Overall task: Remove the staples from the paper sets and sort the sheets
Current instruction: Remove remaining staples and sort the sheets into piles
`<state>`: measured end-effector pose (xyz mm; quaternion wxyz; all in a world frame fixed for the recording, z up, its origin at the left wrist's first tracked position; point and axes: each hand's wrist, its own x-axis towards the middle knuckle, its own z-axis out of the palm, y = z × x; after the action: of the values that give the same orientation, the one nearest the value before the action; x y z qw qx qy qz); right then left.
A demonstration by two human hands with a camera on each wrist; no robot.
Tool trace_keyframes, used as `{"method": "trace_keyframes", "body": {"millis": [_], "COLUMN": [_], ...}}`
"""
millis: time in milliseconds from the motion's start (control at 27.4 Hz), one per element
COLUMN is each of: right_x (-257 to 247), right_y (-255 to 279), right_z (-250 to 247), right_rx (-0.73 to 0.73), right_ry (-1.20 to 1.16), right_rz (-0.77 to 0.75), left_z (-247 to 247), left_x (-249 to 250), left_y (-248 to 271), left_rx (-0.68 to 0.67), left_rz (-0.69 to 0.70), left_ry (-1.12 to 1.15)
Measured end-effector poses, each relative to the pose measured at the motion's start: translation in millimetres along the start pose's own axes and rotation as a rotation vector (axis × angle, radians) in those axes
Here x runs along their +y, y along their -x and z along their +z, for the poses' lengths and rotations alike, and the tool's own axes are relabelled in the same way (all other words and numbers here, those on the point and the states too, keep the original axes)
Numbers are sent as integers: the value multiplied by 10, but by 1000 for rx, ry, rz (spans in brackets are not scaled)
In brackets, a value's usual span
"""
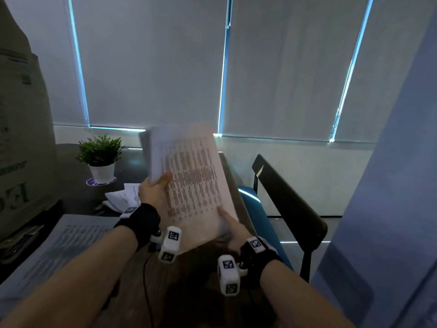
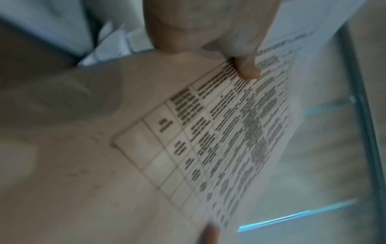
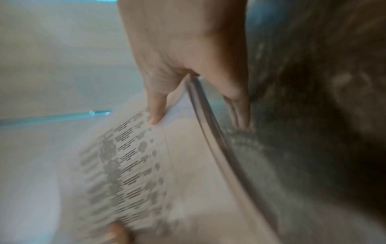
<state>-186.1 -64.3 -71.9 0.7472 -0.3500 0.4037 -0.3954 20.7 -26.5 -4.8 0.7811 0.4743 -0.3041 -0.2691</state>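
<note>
Left hand (image 1: 153, 190) pinching the near-left edge of a thick paper stack (image 1: 189, 176), thumb (image 2: 246, 69) flat on the printed table. Right hand (image 1: 234, 230) gripping the stack's lower right corner, thumb (image 3: 155, 109) on top, fingers curled beneath. Stack held up in the air, tilted (print blurred, unreadable). Below left, another printed sheet (image 1: 59, 247) lying on the dark desk (image 1: 78, 204); farther off, loose sheets (image 1: 123, 197), a potted plant (image 1: 100, 157). At right, a chair (image 1: 288, 200).

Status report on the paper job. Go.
Left hand and right hand both grip the paper stack, lifted off the table. No staple visible. Loose sheets lie beyond; nothing blocking.
</note>
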Motion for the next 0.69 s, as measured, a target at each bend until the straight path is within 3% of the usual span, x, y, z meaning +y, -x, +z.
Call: {"method": "trace_keyframes", "body": {"millis": [73,110,219,329,402,512,585,658,695], "right_x": [-58,-122,-481,-949,-1189,-1228,-950,-579,-440], "right_y": [123,122,52,60,98,-54,-94,-119,-166], "right_z": [172,223,98,-96,-133,-349,-532,-607,-600], "right_rx": [-139,-184,-123,-109,-195,-206,-167,-86,-7], "right_ry": [-216,-236,-160,53,180,213,346,503,549], "right_rz": [19,-47,-361,-572,-639,-624,-475,-299,-292], "left_z": [110,148,21,-306,-487,-690,-720,-687,-660], "left_x": [-58,-46,44,256,362,311,9,-463,-668], "left_y": [53,87,-73,-368,-503,-541,-515,-383,-327], "left_rx": [67,70,-112,-299,-412,-600,-531,-258,-137], "left_rz": [-70,-100,-186,-187,-192,-269,-304,-253,-210], "left_ry": [115,136,186,147,63,-21,-135,-277,-347]}}
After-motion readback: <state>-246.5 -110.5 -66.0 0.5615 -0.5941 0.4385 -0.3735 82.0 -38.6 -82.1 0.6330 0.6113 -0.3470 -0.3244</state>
